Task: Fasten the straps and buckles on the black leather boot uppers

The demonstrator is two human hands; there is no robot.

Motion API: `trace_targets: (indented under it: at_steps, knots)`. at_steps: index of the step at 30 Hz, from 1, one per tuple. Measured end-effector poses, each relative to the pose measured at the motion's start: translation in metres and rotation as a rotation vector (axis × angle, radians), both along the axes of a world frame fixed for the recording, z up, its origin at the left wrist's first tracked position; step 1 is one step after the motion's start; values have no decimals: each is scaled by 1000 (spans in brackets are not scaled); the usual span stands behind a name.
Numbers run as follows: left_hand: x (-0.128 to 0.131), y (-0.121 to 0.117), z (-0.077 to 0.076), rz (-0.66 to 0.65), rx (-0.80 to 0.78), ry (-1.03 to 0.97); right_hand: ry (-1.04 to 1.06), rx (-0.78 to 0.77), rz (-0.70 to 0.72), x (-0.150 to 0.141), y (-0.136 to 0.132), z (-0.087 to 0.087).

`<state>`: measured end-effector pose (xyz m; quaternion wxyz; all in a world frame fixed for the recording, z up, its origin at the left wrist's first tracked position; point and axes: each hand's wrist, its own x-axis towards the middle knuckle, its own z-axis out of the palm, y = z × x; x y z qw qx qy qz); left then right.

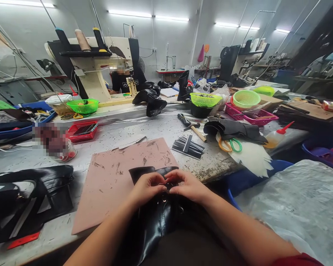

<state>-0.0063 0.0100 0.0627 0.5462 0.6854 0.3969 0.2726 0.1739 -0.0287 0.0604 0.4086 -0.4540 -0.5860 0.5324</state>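
Pinching the black leather piece [161, 218] at the lower centre of the frame, your left hand [151, 187] and right hand [187, 187] have their fingertips closed close together near its top; whatever small part lies between them is hidden. A seam already runs down the glossy front, so that stitching looks done; whether the spot under your fingers is finished, you cannot tell from this view. Its upper edge overlaps the pink board [122, 177]. At the lower left lie more black leather parts [59, 195]. Beyond the board, right of centre, dark strips [188, 147] lie piled, with a hammer [199, 132] just past them. Farther off, at upper centre, glossy black boots [156, 105] rest near a sewing machine [96, 83], a co-worker [118, 83] behind it.
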Motion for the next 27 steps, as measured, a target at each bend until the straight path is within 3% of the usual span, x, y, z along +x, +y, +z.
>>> trace_targets:
  at_steps: [4, 10, 13, 16, 19, 22, 27]
  knots:
    - [-3, 1, -1, -35, -146, -73, 141, -43, 44, -1, 0, -2]
    - [-5, -1, -1, -27, -116, -36, -94, 15, 111, 4, 8, 4]
    - [-6, 0, 3, -45, -176, -42, -98, 106, 150, 4, 10, 3]
    - [-8, 1, 6, -69, -210, -46, -74, 81, 94, 2, 9, 0]
    - [-9, 1, 7, -71, -169, -45, -195, 105, 49, 2, 6, 2]
    - [-8, -1, 7, -51, -92, -37, -348, 204, 139, 3, 3, 8]
    - [-8, -3, 8, -31, -72, -30, -204, 127, 130, 2, 4, 7]
